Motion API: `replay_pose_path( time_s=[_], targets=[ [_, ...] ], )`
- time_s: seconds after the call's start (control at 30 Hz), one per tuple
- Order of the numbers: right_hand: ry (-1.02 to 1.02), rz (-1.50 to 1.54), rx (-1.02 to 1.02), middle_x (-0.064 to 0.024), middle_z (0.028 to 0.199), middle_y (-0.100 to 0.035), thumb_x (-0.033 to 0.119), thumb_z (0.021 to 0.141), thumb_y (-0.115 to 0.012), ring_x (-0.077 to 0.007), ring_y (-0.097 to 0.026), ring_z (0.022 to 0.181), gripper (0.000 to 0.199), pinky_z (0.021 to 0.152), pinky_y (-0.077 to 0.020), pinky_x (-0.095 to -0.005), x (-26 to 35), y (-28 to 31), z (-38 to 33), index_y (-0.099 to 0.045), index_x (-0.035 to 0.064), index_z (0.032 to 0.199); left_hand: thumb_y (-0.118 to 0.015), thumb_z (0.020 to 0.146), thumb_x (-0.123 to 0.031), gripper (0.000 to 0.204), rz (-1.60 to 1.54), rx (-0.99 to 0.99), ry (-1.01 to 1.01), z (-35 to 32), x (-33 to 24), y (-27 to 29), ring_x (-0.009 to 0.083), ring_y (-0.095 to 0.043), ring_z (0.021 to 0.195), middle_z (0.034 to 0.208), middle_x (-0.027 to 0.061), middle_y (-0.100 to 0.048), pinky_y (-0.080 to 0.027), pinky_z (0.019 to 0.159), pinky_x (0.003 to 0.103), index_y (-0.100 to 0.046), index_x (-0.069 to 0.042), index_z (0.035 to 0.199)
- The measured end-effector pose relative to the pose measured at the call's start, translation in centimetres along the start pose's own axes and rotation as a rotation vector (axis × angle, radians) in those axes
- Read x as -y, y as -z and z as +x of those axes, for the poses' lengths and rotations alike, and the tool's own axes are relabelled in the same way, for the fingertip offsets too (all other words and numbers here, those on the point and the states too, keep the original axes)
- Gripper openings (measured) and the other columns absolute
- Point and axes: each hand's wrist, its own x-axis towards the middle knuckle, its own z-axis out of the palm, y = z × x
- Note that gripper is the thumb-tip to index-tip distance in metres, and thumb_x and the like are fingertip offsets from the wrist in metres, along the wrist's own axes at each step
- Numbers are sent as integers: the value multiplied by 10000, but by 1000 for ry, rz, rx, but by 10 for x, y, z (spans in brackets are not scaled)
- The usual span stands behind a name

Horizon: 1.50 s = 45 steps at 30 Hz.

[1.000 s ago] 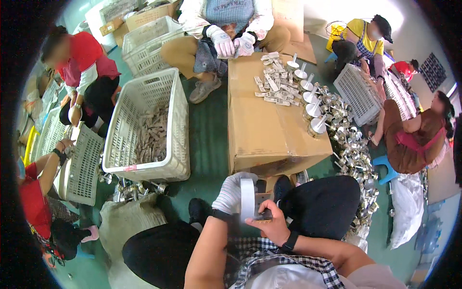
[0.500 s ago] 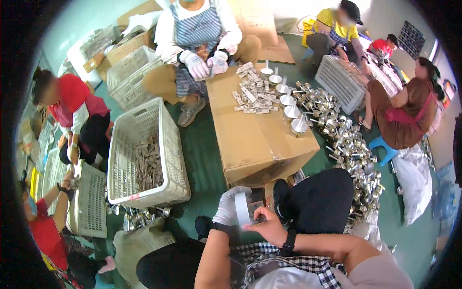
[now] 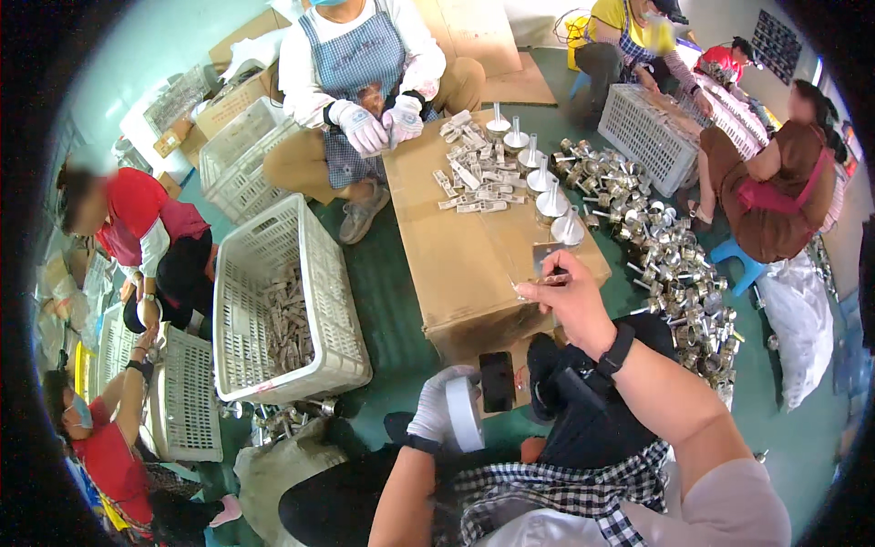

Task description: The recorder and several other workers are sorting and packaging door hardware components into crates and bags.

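Roll of pale grey tape [image 3: 465,415]: stands edge-on in front of the person's lap, below the near edge of the cardboard box. The left hand [image 3: 437,406], in a white knit glove, has its fingers on the far side of the roll and holds it from the left; finger placement is partly hidden. The right hand [image 3: 581,305], bare, is over the near right part of the box top, thumb and index finger pinched narrow on a small thin piece [image 3: 554,280], too small to identify. Just beyond these fingertips lies a dark flat plate [image 3: 547,252]. Immediately right of the roll, a black phone-like slab [image 3: 497,381] lies apart from it. Box top [image 3: 447,260]: pale clip-like pieces [image 3: 478,173] heaped loosely toward the far side; to their right, a row of six funnel-shaped metal parts [image 3: 551,201], stems up. Floor right of the box: a long pile of shiny metal parts [image 3: 670,246]. Left of the box: a white slotted crate [image 3: 342,337], partly filled with grey-brown strips [image 3: 290,324]. Across the box, a co-worker in a checked apron [image 3: 360,68] sits with both gloved hands [image 3: 378,129] close together at its far left corner. Other workers sit by crates on both sides.
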Motion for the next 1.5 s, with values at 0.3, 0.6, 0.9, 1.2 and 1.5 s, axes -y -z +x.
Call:
replay_pose_path(
  time_s=[0.3, 0.6, 0.9, 1.2, 1.5],
  targets=[
    [41, 0, 288, -75, 947, -583, 3, 690, -770, -130, -595, 944, 383, 755, -511, -278, -52, -36, -75, -428, 85, 841, -557, 821, -212, 208, 3, -75, -29, -5, 4, -12, 202, -567, 617, 748, 66, -600, -478, 582, 319, -624, -52, 935],
    [-53, -159, 144, -78, 931, -510, 189, 658, -829, -147, -504, 872, 530, 779, -439, -293, -82, -76, -136, -409, 62, 955, -522, 845, -152, 177, -79, -9, -100, 3, 4, -15, 209, -600, 699, 832, 87, -629, -509, 652, 320, -611, -37, 947],
    [-121, 61, 132, 5, 822, -494, 110, 711, -777, -65, -495, 753, 384, 632, -427, -215, -72, -83, -118, -428, 73, 867, -613, 822, -116, 377, -294, 150, -222, 7, 6, -8, 222, -590, 935, 1044, 112, -614, -520, 785, 361, -546, -34, 1184],
    [-375, 478, 163, -58, 897, -623, 109, 742, -744, -124, -615, 763, 299, 656, -508, -258, -49, -87, -75, -576, 8, 968, -733, 714, -16, 453, 330, 284, -436, 11, -23, -1, 163, -618, 916, 1047, 88, -642, -508, 798, 285, -576, -9, 1139],
    [-59, 243, 148, -84, 905, -594, -20, 735, -712, -158, -617, 835, 363, 710, -520, -280, -40, -64, -82, -399, 85, 885, -648, 807, -26, 180, 330, 170, -430, 16, -21, -9, 169, -636, 806, 929, 83, -662, -534, 716, 306, -628, -15, 985]
  ],
)
